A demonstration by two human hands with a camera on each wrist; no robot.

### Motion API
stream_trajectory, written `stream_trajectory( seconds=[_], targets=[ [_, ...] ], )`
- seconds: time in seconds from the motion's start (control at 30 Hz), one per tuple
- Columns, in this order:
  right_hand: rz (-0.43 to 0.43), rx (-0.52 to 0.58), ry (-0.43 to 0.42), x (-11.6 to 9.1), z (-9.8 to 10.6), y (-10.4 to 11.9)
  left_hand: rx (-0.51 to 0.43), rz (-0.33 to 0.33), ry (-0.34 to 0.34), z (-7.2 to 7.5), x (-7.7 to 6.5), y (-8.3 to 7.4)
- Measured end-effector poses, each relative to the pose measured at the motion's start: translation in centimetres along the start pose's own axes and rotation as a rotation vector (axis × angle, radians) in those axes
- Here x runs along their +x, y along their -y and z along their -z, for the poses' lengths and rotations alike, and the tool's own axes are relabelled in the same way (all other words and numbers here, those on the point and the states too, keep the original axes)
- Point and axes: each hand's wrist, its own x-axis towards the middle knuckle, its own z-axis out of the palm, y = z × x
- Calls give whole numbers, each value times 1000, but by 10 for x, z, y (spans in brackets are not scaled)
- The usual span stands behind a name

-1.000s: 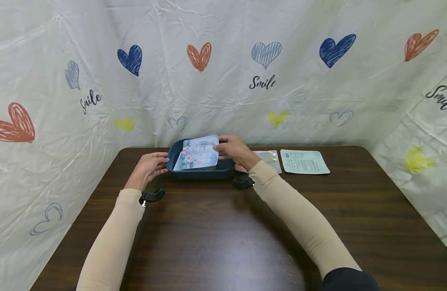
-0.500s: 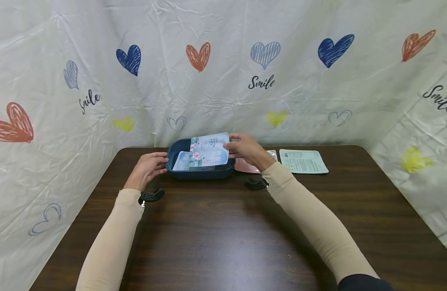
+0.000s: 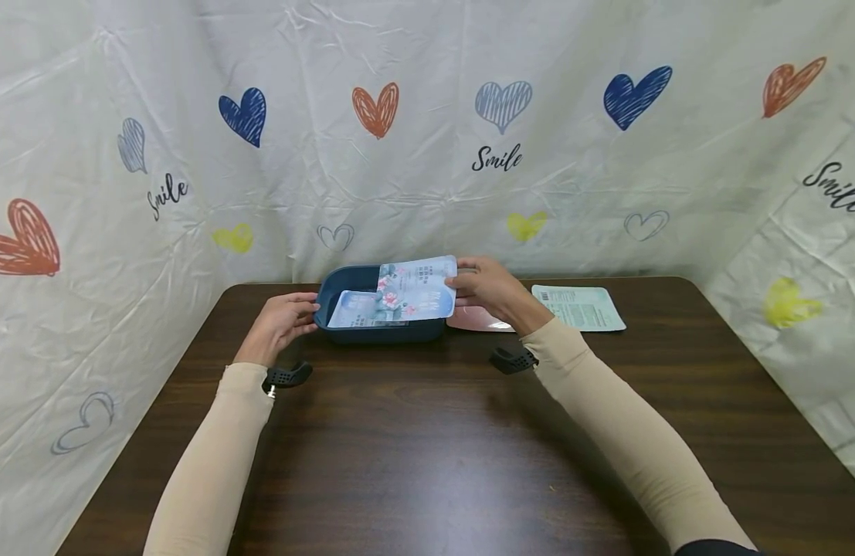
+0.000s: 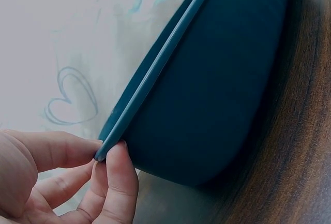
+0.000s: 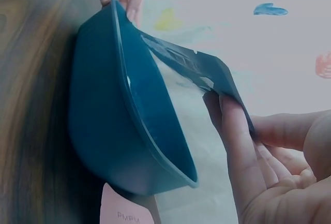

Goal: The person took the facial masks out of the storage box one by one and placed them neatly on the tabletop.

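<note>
The left hand (image 3: 277, 320) pinches the bin (image 3: 385, 333) by its rim (image 4: 151, 76); beside the right hand (image 3: 493, 286), its pinched packet (image 3: 423, 289) hangs over the bin. Likely mid-transfer, the next move calls for clearing the rim.

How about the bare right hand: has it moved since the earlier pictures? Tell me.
Yes: the bare right hand has moved right, toward the stationary pale-green rectangular packet.
</note>
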Motion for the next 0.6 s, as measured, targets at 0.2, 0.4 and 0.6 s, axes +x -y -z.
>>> stream_trajectory(
  seconds=[0.2,0.4,0.6],
  targets=[
    [6,26,25,-12,10,-3,2,3,1,1,0,1],
    [8,73,14,-21,20,-7,5,2,0,1,3,2],
    [8,103,22,-33,28,-10,19,-4,-2,2,3,2]
  ],
)
